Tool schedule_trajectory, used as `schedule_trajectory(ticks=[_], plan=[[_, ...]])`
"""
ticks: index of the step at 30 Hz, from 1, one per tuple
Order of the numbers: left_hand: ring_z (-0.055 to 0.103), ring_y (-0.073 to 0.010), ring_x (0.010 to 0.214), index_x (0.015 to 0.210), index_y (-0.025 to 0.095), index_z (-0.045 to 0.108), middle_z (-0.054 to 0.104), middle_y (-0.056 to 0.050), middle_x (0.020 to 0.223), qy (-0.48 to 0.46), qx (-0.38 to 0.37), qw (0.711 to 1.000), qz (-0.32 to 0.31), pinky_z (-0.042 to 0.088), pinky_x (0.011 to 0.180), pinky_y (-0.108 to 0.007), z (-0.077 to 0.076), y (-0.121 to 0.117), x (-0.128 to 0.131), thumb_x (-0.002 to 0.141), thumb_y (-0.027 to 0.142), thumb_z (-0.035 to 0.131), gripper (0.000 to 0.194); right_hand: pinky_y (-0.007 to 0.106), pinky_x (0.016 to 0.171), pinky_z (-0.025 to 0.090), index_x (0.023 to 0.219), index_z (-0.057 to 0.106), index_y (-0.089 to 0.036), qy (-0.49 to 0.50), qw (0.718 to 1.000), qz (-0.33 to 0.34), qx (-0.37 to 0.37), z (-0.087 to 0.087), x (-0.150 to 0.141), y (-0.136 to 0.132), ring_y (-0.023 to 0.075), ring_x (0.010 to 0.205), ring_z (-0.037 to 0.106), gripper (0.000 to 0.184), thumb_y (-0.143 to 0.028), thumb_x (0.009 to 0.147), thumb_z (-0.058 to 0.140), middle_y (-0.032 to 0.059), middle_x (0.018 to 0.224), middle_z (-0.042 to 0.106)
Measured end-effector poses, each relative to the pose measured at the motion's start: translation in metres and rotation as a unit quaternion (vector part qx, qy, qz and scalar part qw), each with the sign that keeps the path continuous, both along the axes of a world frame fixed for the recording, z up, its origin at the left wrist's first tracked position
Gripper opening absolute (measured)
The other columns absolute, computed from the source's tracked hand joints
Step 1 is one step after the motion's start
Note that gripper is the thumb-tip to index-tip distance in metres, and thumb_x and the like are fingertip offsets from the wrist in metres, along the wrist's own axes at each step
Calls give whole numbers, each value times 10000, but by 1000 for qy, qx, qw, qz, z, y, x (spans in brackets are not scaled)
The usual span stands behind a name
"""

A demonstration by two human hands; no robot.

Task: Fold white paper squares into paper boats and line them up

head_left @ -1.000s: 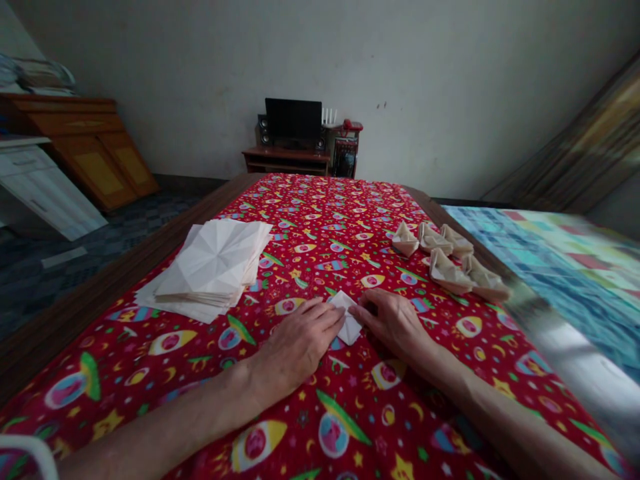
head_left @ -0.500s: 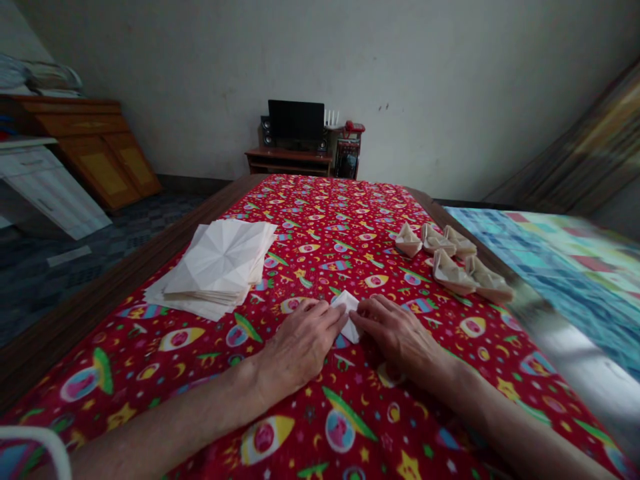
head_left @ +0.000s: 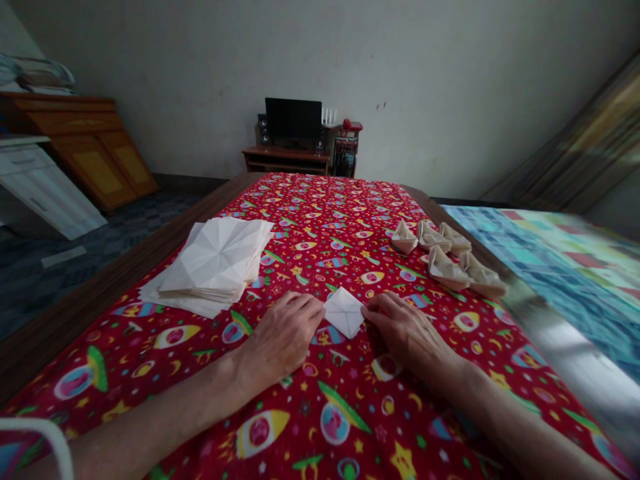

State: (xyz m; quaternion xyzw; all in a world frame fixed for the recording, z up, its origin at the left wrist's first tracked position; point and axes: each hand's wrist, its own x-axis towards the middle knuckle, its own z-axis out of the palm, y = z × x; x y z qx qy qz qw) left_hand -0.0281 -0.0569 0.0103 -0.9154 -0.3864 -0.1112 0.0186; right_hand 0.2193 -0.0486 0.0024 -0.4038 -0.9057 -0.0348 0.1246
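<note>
Folded white paper square lies flat on the red printed cloth of the table, between my two hands. From where I'm watching, my left hand rests palm down, fingers extended, its fingertips at the paper's left corner. My right hand lies the same way, its fingertips at the right corner. Neither hand looks closed, and I cannot tell whether either has a real grip. Beyond my left hand sits a stack of creased white paper; beyond my right, five folded paper boats sit clustered.
</note>
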Motion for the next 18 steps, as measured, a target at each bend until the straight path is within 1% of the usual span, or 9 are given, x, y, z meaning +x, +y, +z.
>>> schedule_trajectory(ticks=[3,5,6,7,9,11,13,15,18], plan=[[512,-206,1018,1081,122,586,601,-75,1065,-50,5,999,-9,426,929,-344,-5,4,-6,845,41,430,294,279,665,419,922,653,-194,-15,1000,-20,5,3,-4,0,182,827,532,139,-152,823,564,71,958,592],[508,-183,1025,1073,117,587,592,-70,1070,-101,9,995,-13,427,939,-297,-10,6,-7,852,21,397,307,278,650,403,877,662,-180,-24,999,-36,17,4,-8,0,176,790,527,151,-126,845,524,72,898,598],[507,-172,1024,1065,121,588,585,-68,1071,-123,9,992,-5,428,937,-280,-11,8,-5,853,12,381,316,280,653,398,858,664,-173,-26,999,-40,24,4,-10,0,174,777,524,164,-112,846,513,73,876,599],[509,-168,1015,1055,128,588,577,-67,1065,-140,9,990,12,432,929,-277,-12,8,-3,859,17,370,313,281,659,395,844,664,-168,-27,998,-42,29,5,-12,0,173,772,522,173,-105,847,503,75,861,599],[515,-179,976,1016,141,589,560,-71,1027,-147,17,987,59,445,897,-304,-13,9,3,897,90,371,254,282,668,388,820,661,-162,-29,998,-42,36,6,-16,-1,172,770,520,184,-111,857,489,77,839,598],[516,-201,927,952,147,587,546,-74,968,-125,32,986,103,455,853,-342,-12,9,11,927,218,391,209,280,661,378,801,655,-163,-34,997,-50,38,7,-20,-2,174,770,519,192,-130,870,479,74,820,596],[517,-210,889,882,150,577,543,-70,917,-105,34,985,133,456,814,-353,-11,12,19,925,308,414,231,283,653,369,786,649,-167,-42,997,-58,39,7,-24,-2,173,757,521,201,-146,880,473,69,806,598],[527,-199,853,810,158,572,549,-58,866,-107,17,983,149,452,788,-332,-11,17,24,913,319,436,235,287,662,368,783,647,-168,-43,996,-64,40,8,-27,-2,175,759,530,210,-182,895,469,69,808,605],[551,-176,801,705,164,570,569,-42,794,-148,-31,976,157,438,757,-294,-10,26,28,879,281,474,231,294,684,370,807,655,-175,-23,996,-70,52,9,-32,-3,188,786,551,252,-292,921,464,71,808,619]])
